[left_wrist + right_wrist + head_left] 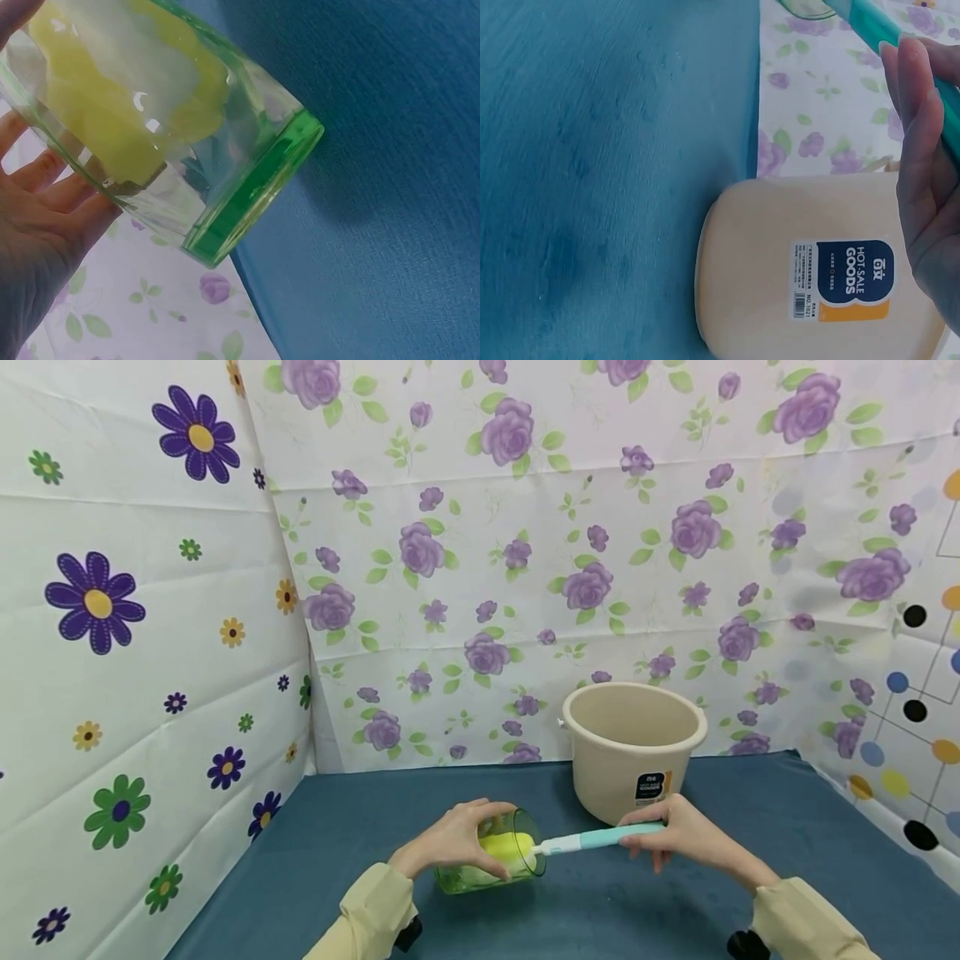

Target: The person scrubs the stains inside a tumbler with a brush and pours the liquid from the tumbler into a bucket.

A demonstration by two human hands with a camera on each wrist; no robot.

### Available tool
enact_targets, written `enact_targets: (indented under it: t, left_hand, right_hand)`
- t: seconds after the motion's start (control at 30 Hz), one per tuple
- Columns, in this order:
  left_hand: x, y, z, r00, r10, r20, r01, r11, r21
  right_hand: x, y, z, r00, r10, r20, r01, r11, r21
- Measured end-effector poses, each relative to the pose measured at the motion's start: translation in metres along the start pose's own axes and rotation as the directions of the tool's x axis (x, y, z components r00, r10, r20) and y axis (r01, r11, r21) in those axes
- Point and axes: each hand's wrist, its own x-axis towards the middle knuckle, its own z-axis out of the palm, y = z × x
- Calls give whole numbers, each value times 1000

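Note:
In the head view my left hand (463,839) grips a clear green drinking glass (470,878), tipped on its side with its mouth toward the right. Inside the glass sits the yellow and white sponge head (112,90) of a cup brush. The brush's teal and white handle (600,837) sticks out of the mouth, and my right hand (678,835) holds it near its end. In the left wrist view the thick green base (255,191) of the glass points away from the palm. Part of the handle is hidden behind the right fingers (919,97).
A beige bucket (626,785) with a dark label stands at the back, just behind my right hand. Dark blue cloth (360,810) covers the table, with a few wet-looking spots near the front. Flower-patterned sheets (450,610) hang behind and at the left.

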Motion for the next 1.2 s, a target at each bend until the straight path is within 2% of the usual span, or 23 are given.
enact_targets:
  t: [0.3, 0.53, 0.73, 1.0, 1.2]
  left_hand:
    - [-1, 0, 2, 1000, -2, 0, 2, 1000, -2]
    - [-1, 1, 2, 1000, -5, 3, 5, 1000, 2]
    - [-2, 0, 1, 1000, -10, -2, 10, 1000, -4]
    - [-1, -1, 0, 1000, 22, 4, -21, 1000, -17]
    - [-1, 0, -2, 1000, 30, 5, -30, 999, -23]
  right_hand:
    - [3, -6, -1, 999, -28, -28, 28, 999, -18]
    - [5, -7, -4, 999, 5, -41, -6, 999, -36]
    - [4, -3, -5, 1000, 11, -17, -11, 999, -31]
    - [3, -23, -1, 1000, 0, 10, 0, 1000, 3]
    - [3, -11, -2, 999, -32, -25, 32, 999, -8]
